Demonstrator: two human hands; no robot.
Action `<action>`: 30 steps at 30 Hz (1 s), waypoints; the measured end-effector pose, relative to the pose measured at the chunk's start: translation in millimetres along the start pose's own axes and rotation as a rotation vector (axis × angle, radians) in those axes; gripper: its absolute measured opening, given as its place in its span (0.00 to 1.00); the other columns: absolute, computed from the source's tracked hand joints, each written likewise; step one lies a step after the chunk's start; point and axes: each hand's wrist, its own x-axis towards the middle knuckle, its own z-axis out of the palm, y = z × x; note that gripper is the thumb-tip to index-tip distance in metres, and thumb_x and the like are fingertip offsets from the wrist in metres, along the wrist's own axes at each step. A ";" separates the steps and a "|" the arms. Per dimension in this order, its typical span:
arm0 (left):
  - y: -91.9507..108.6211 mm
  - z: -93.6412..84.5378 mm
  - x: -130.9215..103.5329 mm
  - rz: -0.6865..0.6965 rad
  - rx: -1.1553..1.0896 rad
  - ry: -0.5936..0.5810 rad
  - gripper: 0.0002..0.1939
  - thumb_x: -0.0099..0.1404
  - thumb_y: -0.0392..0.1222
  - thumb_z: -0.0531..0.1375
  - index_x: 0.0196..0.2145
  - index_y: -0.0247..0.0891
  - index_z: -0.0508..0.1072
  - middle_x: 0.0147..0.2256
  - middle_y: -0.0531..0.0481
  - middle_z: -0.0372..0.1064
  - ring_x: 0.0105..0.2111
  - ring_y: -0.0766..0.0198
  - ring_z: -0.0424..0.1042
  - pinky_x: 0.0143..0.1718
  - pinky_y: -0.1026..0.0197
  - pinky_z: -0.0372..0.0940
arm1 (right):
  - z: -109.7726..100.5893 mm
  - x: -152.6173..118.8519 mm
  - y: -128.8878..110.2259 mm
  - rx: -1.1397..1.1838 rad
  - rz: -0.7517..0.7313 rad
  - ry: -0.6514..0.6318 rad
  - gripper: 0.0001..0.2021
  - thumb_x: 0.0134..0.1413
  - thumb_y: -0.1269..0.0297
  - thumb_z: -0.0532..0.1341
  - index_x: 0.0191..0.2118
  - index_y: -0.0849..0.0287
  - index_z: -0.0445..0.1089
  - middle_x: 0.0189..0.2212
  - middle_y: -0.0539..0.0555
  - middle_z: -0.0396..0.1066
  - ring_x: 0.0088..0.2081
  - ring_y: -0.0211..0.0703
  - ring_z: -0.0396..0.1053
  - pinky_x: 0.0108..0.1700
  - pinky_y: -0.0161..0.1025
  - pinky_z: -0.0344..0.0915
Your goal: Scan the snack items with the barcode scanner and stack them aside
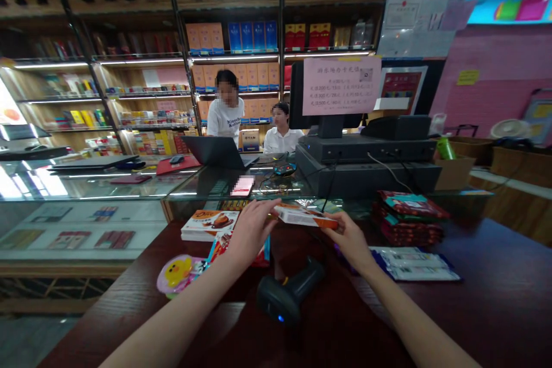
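Between my two hands a flat white-and-orange snack box [304, 216] is held up over the dark wooden counter. My right hand [347, 238] pinches its right end with thumb and fingers. My left hand [254, 227] is closed at its left end; some of those fingers are hidden behind the hand. A black barcode scanner [287, 293] with a blue light lies on the counter below the box. Left of my left hand are a white box with an orange picture [207, 224] and a pink package with a yellow duck [179, 271]. A blue-and-red packet is partly covered by my left forearm.
Right of my hands lie a stack of red-brown packets [409, 218] and white-and-purple packets [416, 263]. A monitor with a pink notice [340, 86] stands on a cash register [366, 167]. A laptop [218, 152] sits on the glass counter, with two people behind it.
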 end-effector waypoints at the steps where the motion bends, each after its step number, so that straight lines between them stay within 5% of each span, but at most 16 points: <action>1: -4.0 -1.6 -0.9 0.035 0.036 0.021 0.26 0.65 0.33 0.60 0.59 0.44 0.63 0.44 0.48 0.75 0.48 0.58 0.71 0.54 0.49 0.65 | 3.2 0.2 -3.0 0.041 -0.005 -0.009 0.19 0.46 0.49 0.68 0.40 0.54 0.67 0.49 0.59 0.77 0.48 0.53 0.76 0.53 0.51 0.70; 6: -25.4 -14.6 -5.1 0.110 0.186 0.079 0.18 0.69 0.35 0.57 0.56 0.42 0.67 0.42 0.48 0.73 0.45 0.59 0.70 0.53 0.51 0.65 | 16.3 5.0 -13.7 0.168 -0.008 -0.077 0.25 0.42 0.43 0.70 0.38 0.55 0.66 0.51 0.63 0.76 0.49 0.55 0.76 0.55 0.53 0.69; 17: -50.2 -47.9 -19.9 0.133 0.321 0.152 0.11 0.69 0.39 0.58 0.48 0.44 0.74 0.43 0.47 0.70 0.48 0.57 0.68 0.56 0.48 0.64 | 56.1 30.7 -26.9 0.292 -0.016 -0.231 0.23 0.41 0.48 0.72 0.38 0.55 0.66 0.52 0.60 0.75 0.52 0.53 0.74 0.57 0.54 0.67; 24: -63.5 -60.2 -33.4 0.102 0.323 0.121 0.11 0.69 0.37 0.58 0.48 0.44 0.71 0.46 0.50 0.75 0.52 0.58 0.69 0.64 0.43 0.53 | 90.2 41.5 -31.9 0.159 -0.025 -0.229 0.19 0.45 0.59 0.66 0.45 0.56 0.70 0.45 0.55 0.77 0.44 0.48 0.77 0.50 0.47 0.71; 30: -69.5 -64.8 -43.6 0.054 0.387 0.172 0.09 0.68 0.39 0.60 0.46 0.45 0.72 0.42 0.52 0.77 0.50 0.56 0.70 0.65 0.41 0.50 | 97.3 38.2 -32.0 0.084 -0.029 -0.233 0.24 0.47 0.60 0.63 0.53 0.56 0.69 0.53 0.58 0.73 0.48 0.48 0.75 0.53 0.47 0.70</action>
